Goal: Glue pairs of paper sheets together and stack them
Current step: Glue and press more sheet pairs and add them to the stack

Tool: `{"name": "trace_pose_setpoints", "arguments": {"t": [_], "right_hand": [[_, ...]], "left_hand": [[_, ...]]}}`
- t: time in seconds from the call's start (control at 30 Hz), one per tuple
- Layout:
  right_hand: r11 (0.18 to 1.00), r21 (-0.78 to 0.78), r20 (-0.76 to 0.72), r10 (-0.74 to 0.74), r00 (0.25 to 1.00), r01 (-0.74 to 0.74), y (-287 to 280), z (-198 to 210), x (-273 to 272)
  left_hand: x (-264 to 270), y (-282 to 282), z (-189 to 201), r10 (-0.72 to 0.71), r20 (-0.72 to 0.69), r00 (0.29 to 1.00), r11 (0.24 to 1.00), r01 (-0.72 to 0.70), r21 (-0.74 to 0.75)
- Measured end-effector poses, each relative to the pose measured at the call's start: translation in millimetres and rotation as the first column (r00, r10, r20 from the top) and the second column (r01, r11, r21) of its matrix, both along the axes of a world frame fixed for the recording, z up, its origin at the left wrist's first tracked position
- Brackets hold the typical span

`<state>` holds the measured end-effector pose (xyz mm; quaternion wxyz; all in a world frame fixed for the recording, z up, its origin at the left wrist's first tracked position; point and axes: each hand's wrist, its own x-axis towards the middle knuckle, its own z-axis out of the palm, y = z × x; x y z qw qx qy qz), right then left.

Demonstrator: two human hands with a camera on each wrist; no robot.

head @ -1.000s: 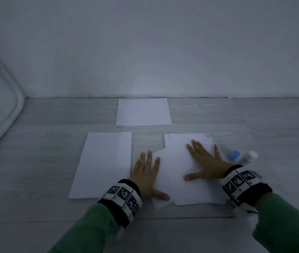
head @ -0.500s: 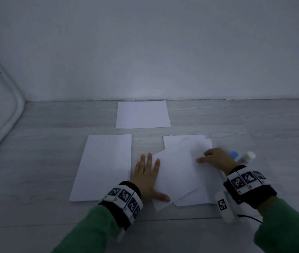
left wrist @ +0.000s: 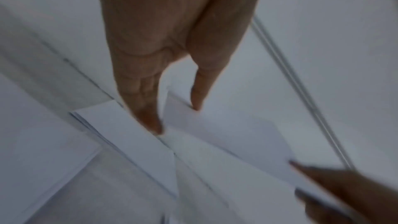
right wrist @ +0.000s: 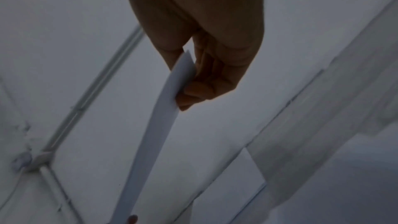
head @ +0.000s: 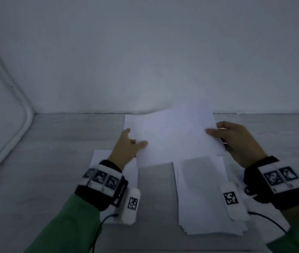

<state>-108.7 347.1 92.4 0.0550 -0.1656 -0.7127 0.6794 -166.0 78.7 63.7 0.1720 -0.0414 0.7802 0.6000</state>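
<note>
A white paper sheet hangs tilted in the air above the grey surface, held at both side edges. My left hand pinches its left edge, thumb on top. My right hand pinches the right edge. In the left wrist view the thumb lies on the sheet and the fingers reach under it. In the right wrist view the sheet shows edge-on between thumb and curled fingers. A loose stack of sheets lies below, on the right. The glue stick is hidden behind my right wrist.
A single sheet lies on the left, partly under my left arm. The lifted paper covers the far sheet by the wall. A white pipe runs along the left edge. Bare grey wood lies between the left sheet and the stack.
Both hands left the stack, where they were pressing flat. The right hand picked up the top sheet, the left took its other edge, and together they raised it up and away.
</note>
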Motion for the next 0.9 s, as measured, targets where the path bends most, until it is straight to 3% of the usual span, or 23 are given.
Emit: {"name": "trace_pose_setpoints", "arguments": {"t": [0.07,0.13,0.2,0.27,0.37,0.5,0.6,0.83,0.9], "right_hand": [[0.998,-0.058,0.034,-0.008,0.999,0.010,-8,-9,-31],[0.998,-0.046,0.083,-0.030,0.996,0.034,-16,-24,-63],[0.997,0.035,0.113,-0.078,0.991,0.074,-22,-41,-95],[0.973,0.218,0.133,-0.103,0.986,0.073,-27,-58,-121],[0.892,0.452,0.160,-0.088,0.983,0.006,-32,-77,-143],[0.822,0.561,0.187,-0.018,0.982,-0.092,-38,-96,-157],[0.697,0.676,0.286,0.052,0.957,-0.240,-40,-101,-165],[0.473,0.777,0.461,0.023,0.887,-0.416,-42,-94,-166],[0.474,0.782,0.437,0.045,0.898,-0.405,-42,-83,-157]], "left_hand": [[-32,-11,8,0.125,-0.014,0.992,0.988,-0.123,0.091],[-62,-19,8,0.140,-0.072,0.987,0.990,-0.139,0.030],[-89,-23,1,0.147,-0.107,0.983,0.987,-0.153,-0.048],[-111,-25,-12,0.137,-0.122,0.983,0.979,-0.153,-0.132],[-135,-27,-35,0.102,-0.113,0.988,0.956,-0.129,-0.264],[-153,-27,-60,0.029,-0.112,0.993,0.900,-0.075,-0.430],[-156,-25,-71,-0.045,-0.132,0.990,0.830,-0.036,-0.556],[-155,-20,-68,-0.138,-0.093,0.986,0.755,0.044,-0.655],[-146,-18,-60,-0.158,-0.107,0.982,0.758,0.051,-0.650]]}}
